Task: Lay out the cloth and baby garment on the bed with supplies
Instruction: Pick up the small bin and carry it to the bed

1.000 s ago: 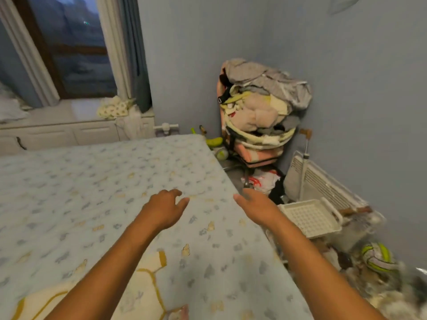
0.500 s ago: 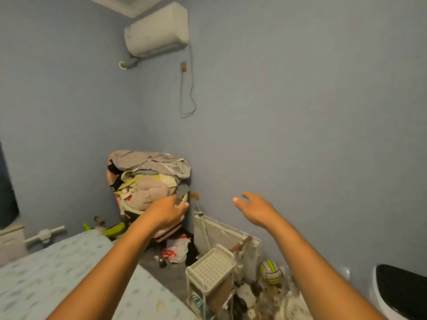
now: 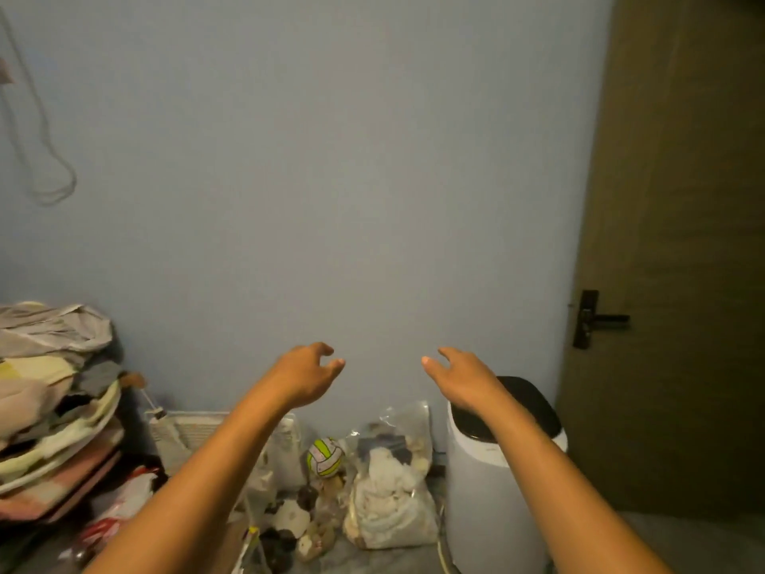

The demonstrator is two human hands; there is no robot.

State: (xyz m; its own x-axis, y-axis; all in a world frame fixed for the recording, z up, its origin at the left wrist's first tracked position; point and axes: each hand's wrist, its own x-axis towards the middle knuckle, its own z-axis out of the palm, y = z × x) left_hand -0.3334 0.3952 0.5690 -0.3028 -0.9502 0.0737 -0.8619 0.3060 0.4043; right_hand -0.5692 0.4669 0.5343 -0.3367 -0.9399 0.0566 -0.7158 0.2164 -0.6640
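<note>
head view: the look has swung away from the bed, which filled the lower left a second ago and is now out of sight; the blue wall [image 3: 331, 180] fills the frame, with a brown door [image 3: 679, 242] at its right end. the left hand [image 3: 304, 372] and right hand [image 3: 459, 377] are raised in front of the wall, apart from each other, both empty, fingers loosely curled and spread, gripping nothing. at the wall's foot, from left to right, are a pile of clothes [image 3: 54, 399], a small ball [image 3: 325, 456], a clear bag [image 3: 393, 482] of pale fabric and a white bin [image 3: 496, 490] with a dark lid. which piece is the cloth or baby garment cannot be told. the turn suggests the person is going for supplies or fabric, so laying out has likely not begun.
</note>
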